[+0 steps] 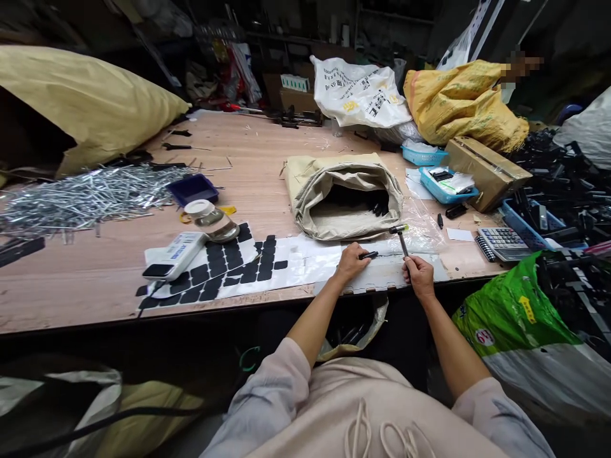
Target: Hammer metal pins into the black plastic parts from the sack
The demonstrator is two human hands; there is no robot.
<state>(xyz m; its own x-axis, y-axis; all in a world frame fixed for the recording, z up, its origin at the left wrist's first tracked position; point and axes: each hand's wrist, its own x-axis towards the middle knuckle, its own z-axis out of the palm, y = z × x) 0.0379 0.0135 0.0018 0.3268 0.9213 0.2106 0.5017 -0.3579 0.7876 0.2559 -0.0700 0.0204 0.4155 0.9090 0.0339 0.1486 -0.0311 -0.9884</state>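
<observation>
My left hand [351, 261] is closed on a small black part [369, 255], whose end sticks out to the right over a grey-white board [377, 273] at the table's front edge. Gripped by its handle, a small hammer [403, 245] stands nearly upright in my right hand [420, 275], its head raised above the board. The black part's exact kind is too small to make out. Just beyond both hands lies a beige cloth sack [305, 197], its mouth toward me, with dark pieces [379, 208] inside.
Left are a heap of metal rods [95, 194], a glass jar [214, 222], a white box [179, 254] and black adhesive pads [224, 257]. Right are blue baskets [449, 191], a cardboard box [491, 168], a calculator [503, 242] and a green sack [510, 305].
</observation>
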